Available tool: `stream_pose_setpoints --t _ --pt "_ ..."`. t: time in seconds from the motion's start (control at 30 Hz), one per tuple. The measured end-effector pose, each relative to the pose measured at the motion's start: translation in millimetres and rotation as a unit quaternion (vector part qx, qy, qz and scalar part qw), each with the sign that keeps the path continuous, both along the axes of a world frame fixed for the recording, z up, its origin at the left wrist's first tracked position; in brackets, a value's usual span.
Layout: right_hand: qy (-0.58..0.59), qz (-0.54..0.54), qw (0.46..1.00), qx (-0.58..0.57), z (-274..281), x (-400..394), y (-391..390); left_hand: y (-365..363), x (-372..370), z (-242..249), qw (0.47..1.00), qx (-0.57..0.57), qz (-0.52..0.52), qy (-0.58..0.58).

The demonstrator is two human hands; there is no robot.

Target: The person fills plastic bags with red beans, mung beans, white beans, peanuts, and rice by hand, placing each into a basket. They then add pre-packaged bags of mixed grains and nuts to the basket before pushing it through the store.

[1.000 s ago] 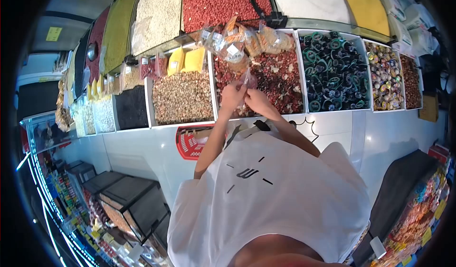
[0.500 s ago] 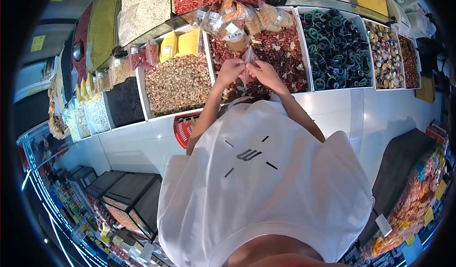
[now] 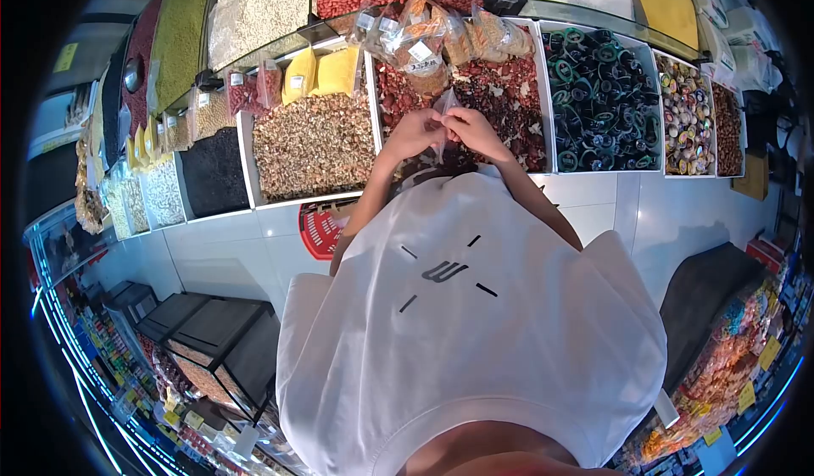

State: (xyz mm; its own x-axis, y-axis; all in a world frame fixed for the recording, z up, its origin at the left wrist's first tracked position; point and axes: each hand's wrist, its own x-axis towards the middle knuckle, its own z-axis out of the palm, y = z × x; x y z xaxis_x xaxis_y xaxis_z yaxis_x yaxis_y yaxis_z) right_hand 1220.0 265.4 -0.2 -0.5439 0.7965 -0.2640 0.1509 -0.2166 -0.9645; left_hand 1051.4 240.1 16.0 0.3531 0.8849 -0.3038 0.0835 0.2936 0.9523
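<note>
My left hand [image 3: 415, 133] and my right hand [image 3: 475, 131] meet at the fingertips, both pinching a thin clear plastic bag [image 3: 447, 101]. Part of the bag stands up above my fingers and part hangs below them. What it contains, if anything, I cannot make out. Directly beneath is a white-walled bin of dark red dried food pieces [image 3: 509, 94]. Several packed bags [image 3: 424, 69] with labels lie along the back of that bin, just beyond my hands.
Left of my hands is a bin of mixed grains or nuts [image 3: 309, 150]; yellow packets [image 3: 337, 71] lie at its back. To the right, a bin holds dark packages with green rims [image 3: 604, 94]. A red basket [image 3: 320, 232] stands on the floor [image 3: 229, 251] by my left arm.
The view has shifted slightly, so the bins appear a little lower. My hands stay together on the plastic bag, with only small finger movement.
</note>
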Motion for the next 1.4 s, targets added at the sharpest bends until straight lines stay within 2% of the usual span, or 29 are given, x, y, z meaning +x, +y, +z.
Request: stream_pose_setpoints --t 0.03,0.1,0.23,0.4,0.53,0.63,0.83,0.9,0.93,1.0,1.17,1.23,1.3,1.37,1.4 --pt "0.0 0.001 1.0 -0.001 -2.2 -0.2 -0.7 -0.6 -0.5 -5.2 1.0 -0.001 0.001 0.0" --pt "-0.026 -0.009 0.997 0.067 -5.8 -0.9 -1.2 -0.9 -1.5 -14.2 1.0 -0.013 0.0 -0.018" --pt "0.001 -0.012 0.996 0.091 -6.7 1.0 0.0 2.5 -7.7 -13.4 0.996 -0.059 -0.005 -0.061" --pt "0.063 0.04 0.997 -0.015 -1.0 8.7 5.0 0.3 -3.0 2.8 0.997 -0.062 -0.011 -0.052" --pt "0.068 0.064 0.995 -0.036 -2.3 12.9 7.1 0.7 -2.1 -2.3 0.999 -0.033 -0.022 -0.034" --pt "0.106 0.036 0.992 -0.053 -5.9 11.5 5.9 4.2 -2.0 -2.4 0.997 -0.042 -0.039 -0.049" --pt "0.124 0.052 0.989 -0.056 -0.6 12.3 8.2 7.5 0.1 -1.1 0.996 -0.032 -0.009 -0.082" --pt "0.118 0.056 0.99 -0.049 4.8 11.0 7.4 11.2 0.4 5.2 0.972 -0.157 0.071 -0.161" --pt "0.111 0.06 0.991 -0.043 6.8 9.8 6.6 11.9 0.8 2.1 0.972 -0.158 0.072 -0.161" --pt "0.104 0.065 0.992 -0.035 -3.3 6.2 4.6 13.2 2.2 -4.4 0.993 -0.091 0.04 -0.062" --pt "0.114 0.057 0.991 -0.047 1.7 7.2 4.1 19.2 2.3 -6.5 0.996 -0.062 0.048 -0.051" --pt "0.108 0.019 0.994 -0.022 0.3 2.1 1.4 20.2 4.3 -5.5 0.997 -0.052 0.046 -0.042" --pt "0.107 0.009 0.994 -0.014 -1.1 0.6 1.4 19.9 10.4 -0.1 0.996 -0.035 0.076 0.035" --pt "0.106 -0.001 0.994 -0.007 -6.8 0.5 2.9 22.0 13.3 -3.7 0.995 -0.03 0.082 0.041" --pt "0.138 -0.001 0.989 -0.044 -11.0 1.5 5.1 23.6 14.0 -5.3 0.995 -0.024 0.088 0.045"
